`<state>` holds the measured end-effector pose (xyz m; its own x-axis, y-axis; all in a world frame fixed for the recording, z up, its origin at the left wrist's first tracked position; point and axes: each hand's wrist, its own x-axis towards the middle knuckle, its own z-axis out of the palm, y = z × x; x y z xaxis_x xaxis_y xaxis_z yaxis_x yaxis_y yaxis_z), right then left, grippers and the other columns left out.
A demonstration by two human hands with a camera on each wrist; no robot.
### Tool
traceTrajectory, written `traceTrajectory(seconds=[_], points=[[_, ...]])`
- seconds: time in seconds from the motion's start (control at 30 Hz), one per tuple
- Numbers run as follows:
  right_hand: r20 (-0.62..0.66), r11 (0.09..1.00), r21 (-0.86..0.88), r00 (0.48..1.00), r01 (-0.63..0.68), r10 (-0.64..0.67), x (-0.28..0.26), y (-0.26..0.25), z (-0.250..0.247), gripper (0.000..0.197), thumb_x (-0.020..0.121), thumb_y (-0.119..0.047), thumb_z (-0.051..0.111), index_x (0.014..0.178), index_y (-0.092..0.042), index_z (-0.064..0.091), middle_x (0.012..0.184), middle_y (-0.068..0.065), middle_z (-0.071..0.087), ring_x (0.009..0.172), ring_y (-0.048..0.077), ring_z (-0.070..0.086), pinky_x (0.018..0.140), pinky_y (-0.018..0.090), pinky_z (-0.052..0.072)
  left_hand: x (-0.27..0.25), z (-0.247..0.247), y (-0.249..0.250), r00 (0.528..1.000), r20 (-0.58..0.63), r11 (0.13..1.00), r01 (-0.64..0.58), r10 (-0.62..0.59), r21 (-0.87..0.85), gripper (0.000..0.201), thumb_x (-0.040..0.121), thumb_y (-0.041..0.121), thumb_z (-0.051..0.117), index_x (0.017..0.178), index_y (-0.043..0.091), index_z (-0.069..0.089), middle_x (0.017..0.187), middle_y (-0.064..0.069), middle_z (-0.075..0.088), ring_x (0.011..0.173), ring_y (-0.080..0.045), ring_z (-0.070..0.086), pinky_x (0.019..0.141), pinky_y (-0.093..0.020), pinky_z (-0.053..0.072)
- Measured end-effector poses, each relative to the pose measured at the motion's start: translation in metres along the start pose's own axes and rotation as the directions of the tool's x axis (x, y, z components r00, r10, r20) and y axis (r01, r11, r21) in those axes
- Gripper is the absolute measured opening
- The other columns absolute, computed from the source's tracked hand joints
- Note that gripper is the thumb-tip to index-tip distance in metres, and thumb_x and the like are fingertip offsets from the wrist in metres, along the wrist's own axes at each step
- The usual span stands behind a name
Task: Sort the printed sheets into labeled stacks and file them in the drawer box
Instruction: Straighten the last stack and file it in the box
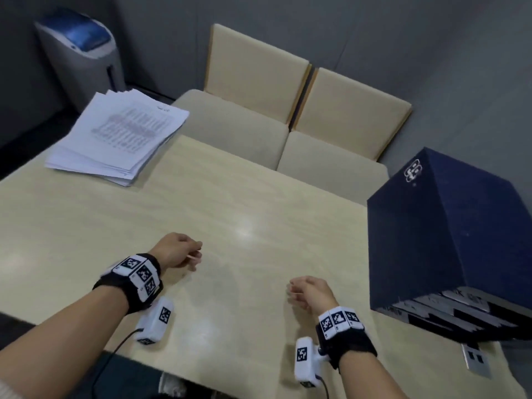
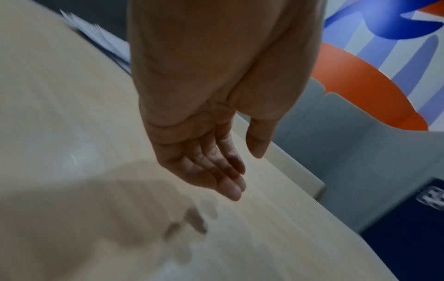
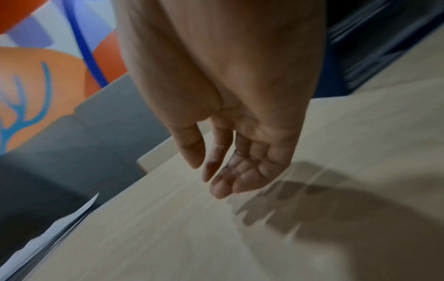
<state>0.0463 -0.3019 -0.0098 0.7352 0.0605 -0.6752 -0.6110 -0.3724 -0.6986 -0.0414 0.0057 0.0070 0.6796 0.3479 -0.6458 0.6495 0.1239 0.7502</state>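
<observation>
Head view shows both hands low over the table (image 1: 230,197), holding nothing. The left hand (image 1: 175,250) and right hand (image 1: 309,290) have loose, relaxed fingers. The printed sheets (image 1: 121,133) wait, messy, at the far left corner, probably to be sorted first. The drawer box (image 1: 449,240) stands at the right, drawers facing the person for easy filing.

Print on top sheet of the paper stack (image 1: 118,136) is smeared, unreadable. Drawer box (image 1: 449,243) cut off at right edge; its drawer fronts blurred, labels illegible. Both wrist views motion-blurred. Left wrist: stack mostly hidden behind left hand (image 2: 204,117). Desk (image 1: 230,203) near edge out of frame.
</observation>
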Motion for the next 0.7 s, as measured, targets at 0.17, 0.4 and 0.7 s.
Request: traceTrajectory(seconds=[0.17,0.4,0.7], points=[[0.093,0.961,-0.221,0.985,0.165,-0.147,0.028,-0.057,0.07,0.009,0.095,-0.011,0.059,0.089,-0.009,0.066,0.082,0.008,0.068,0.065,0.017,0.062,0.057,0.023,0.047,0.012,-0.084,0.005,0.983,-0.169,0.995,-0.083,0.073,-0.053,0.019,0.097,0.019,0.062,0.1,0.0,0.065,0.093,-0.013,0.072,0.065,-0.017,0.065,0.055,-0.021,0.046],[0.273,0.9,-0.357,0.949,0.252,-0.158,0.055,-0.136,0.197,0.013,0.097,-0.015,0.056,0.095,-0.009,0.067,0.087,0.006,0.069,0.071,0.016,0.064,0.075,0.033,0.051,0.08,-0.205,0.052,0.901,-0.384,0.979,-0.196,0.202,0.055,0.01,0.093,0.013,0.064,0.094,0.004,0.067,0.088,-0.01,0.067,0.077,-0.022,0.061,0.066,-0.028,0.048],[0.112,0.921,-0.334,0.979,0.2,-0.173,0.115,-0.216,0.359,0.006,0.088,-0.023,0.068,0.088,-0.018,0.065,0.095,0.004,0.072,0.097,0.023,0.068,0.083,0.033,0.053,0.217,-0.353,0.113,0.806,-0.484,0.864,-0.065,0.341,0.5,0.041,0.087,0.031,0.07,0.118,0.006,0.059,0.123,-0.016,0.06,0.117,-0.037,0.053,0.1,-0.043,0.043]])
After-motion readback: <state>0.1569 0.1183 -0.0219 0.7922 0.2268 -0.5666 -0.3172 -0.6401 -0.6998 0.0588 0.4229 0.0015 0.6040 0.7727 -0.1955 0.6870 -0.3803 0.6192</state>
